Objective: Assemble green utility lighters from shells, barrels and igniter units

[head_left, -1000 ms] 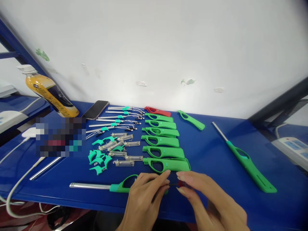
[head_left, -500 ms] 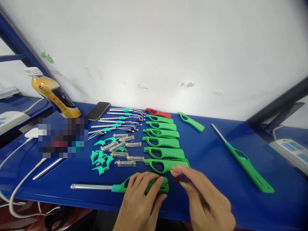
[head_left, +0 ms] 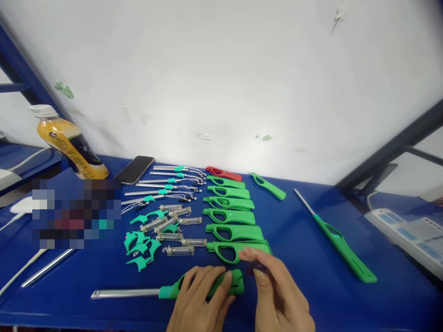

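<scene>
My left hand [head_left: 204, 297] is closed over the handle of a green gas lighter [head_left: 166, 292], pressing it on the table. Its long metal tube points left, and the fingers hide much of the handle. Just right of the handle's rounded end, my right hand [head_left: 284, 295] is raised with thumb and fingers bent together. Between them is a small dark purple-red piece [head_left: 256, 266], mostly hidden and too blurred to name. Beyond the hands lies a column of green handle shells [head_left: 247, 232], with a red handle shell [head_left: 224, 174] at the far end.
Left of the shells lie clear fuel tanks [head_left: 180, 251], teal triggers [head_left: 138, 263] and metal tubes with wires [head_left: 166, 181]. Another green lighter [head_left: 342, 249] lies at right. A phone [head_left: 134, 169] and a yellow drink bottle [head_left: 71, 143] stand back left; a power strip [head_left: 408, 230] is at right.
The view has tilted up a little, so the table appears lower. My right hand has come slightly closer to the lighter's end. My left hand stays on the lighter.
</scene>
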`<state>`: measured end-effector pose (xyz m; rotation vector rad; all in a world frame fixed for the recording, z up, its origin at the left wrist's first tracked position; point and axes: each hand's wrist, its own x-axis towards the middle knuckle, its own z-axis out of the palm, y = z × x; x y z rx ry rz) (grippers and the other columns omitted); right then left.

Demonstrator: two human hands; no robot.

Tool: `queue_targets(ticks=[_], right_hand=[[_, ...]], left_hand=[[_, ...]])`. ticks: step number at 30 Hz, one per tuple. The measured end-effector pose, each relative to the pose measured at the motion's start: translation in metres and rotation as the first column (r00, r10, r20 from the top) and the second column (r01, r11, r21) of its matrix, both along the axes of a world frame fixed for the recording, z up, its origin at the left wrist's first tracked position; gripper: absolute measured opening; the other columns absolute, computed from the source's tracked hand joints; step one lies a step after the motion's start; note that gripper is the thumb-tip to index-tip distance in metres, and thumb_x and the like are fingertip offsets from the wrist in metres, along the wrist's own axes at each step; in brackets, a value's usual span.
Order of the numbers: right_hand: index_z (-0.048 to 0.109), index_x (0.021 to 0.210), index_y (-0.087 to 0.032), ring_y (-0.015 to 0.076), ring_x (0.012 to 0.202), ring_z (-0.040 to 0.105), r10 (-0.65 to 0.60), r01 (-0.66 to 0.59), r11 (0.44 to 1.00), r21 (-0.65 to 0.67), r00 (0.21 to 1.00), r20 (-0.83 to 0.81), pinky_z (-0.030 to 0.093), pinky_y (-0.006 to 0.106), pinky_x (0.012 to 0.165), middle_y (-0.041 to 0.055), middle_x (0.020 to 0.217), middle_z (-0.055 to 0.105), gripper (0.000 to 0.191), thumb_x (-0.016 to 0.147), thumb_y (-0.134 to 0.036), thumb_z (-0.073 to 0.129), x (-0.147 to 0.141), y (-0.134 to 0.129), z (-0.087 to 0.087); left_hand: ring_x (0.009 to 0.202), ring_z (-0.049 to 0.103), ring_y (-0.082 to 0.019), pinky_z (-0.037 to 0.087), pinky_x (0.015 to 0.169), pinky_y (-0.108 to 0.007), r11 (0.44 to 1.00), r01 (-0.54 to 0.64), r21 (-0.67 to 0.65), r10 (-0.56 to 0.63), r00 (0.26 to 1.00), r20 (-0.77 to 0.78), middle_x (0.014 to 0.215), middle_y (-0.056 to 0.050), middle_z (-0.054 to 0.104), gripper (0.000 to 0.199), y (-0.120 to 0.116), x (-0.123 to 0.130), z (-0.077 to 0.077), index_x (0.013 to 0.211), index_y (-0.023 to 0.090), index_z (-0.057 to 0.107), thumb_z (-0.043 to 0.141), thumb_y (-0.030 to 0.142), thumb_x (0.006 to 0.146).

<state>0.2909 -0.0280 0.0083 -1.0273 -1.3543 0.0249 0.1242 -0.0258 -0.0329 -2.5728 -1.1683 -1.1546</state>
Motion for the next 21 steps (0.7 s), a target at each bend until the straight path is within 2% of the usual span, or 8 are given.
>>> queue_targets(ticks=[2,6,9,12,15,18,21], right_hand=[[0.084,0.132,-0.030,0.0170,0.088,0.084,-0.057,0.057,0.998,0.030,0.998,-0.025,0.071,0.026,0.071,0.0017,0.105,0.084,0.035,0.109,-0.008,0.071,-0.002,0.002,-0.002],[0.086,0.128,-0.031,0.0145,0.085,0.077,-0.173,0.174,0.984,0.036,0.984,-0.040,0.065,0.022,0.067,0.0016,0.100,0.075,0.033,0.103,-0.009,0.082,-0.002,0.004,0.002],[0.088,0.129,-0.030,0.0171,0.097,0.082,-0.195,0.195,0.980,-0.042,0.981,0.000,0.069,0.025,0.079,0.0050,0.111,0.081,0.023,0.113,-0.022,0.073,-0.003,0.001,0.014],[0.087,0.132,-0.032,0.0212,0.113,0.086,-0.157,0.161,0.982,-0.100,0.986,0.048,0.071,0.031,0.094,0.0046,0.125,0.088,0.034,0.119,-0.020,0.058,-0.005,-0.002,0.024],[0.087,0.129,-0.034,0.0185,0.097,0.088,-0.112,0.122,0.987,-0.100,0.989,0.097,0.071,0.027,0.085,-0.0011,0.111,0.090,0.032,0.111,-0.012,0.071,-0.007,-0.003,0.028],[0.088,0.130,-0.037,0.0148,0.087,0.082,-0.138,0.144,0.989,-0.040,0.983,0.121,0.068,0.023,0.074,-0.0023,0.102,0.083,0.040,0.100,-0.010,0.086,-0.007,-0.004,0.026],[0.087,0.137,-0.035,0.0169,0.097,0.083,-0.173,0.177,0.984,-0.021,0.978,0.118,0.069,0.026,0.078,0.0017,0.111,0.081,0.039,0.106,-0.012,0.079,-0.007,-0.008,0.024]], left_hand=[[0.105,0.087,-0.021,0.063,0.094,-0.038,0.999,0.013,0.030,-0.013,1.000,-0.013,0.121,-0.004,0.089,0.029,0.003,-0.002,-0.004,0.136,0.023,0.076,0.049,0.023,0.125],[0.106,0.087,-0.022,0.064,0.094,-0.038,0.996,0.056,0.071,-0.054,0.998,-0.033,0.122,-0.005,0.089,0.030,0.007,-0.006,-0.010,0.139,0.020,0.076,0.050,0.019,0.123],[0.107,0.087,-0.022,0.064,0.095,-0.039,0.994,0.079,0.071,-0.077,0.997,-0.032,0.123,-0.005,0.089,0.031,0.009,-0.009,-0.011,0.141,0.021,0.075,0.050,0.018,0.123],[0.108,0.086,-0.020,0.062,0.103,-0.041,0.996,0.079,0.047,-0.078,0.997,-0.015,0.123,-0.004,0.089,0.033,0.008,-0.010,-0.009,0.141,0.024,0.076,0.048,0.019,0.124],[0.110,0.085,-0.020,0.060,0.106,-0.044,0.998,0.062,0.008,-0.062,0.998,0.005,0.123,-0.003,0.087,0.036,0.005,-0.009,-0.008,0.141,0.026,0.076,0.045,0.017,0.124],[0.111,0.084,-0.021,0.060,0.106,-0.047,0.998,0.054,-0.029,-0.053,0.998,0.014,0.124,-0.004,0.086,0.038,0.002,-0.007,-0.008,0.143,0.026,0.075,0.046,0.014,0.121],[0.111,0.083,-0.022,0.060,0.106,-0.047,0.997,0.064,-0.051,-0.063,0.998,0.013,0.124,-0.004,0.086,0.037,0.001,-0.006,-0.007,0.143,0.027,0.074,0.050,0.013,0.119]])
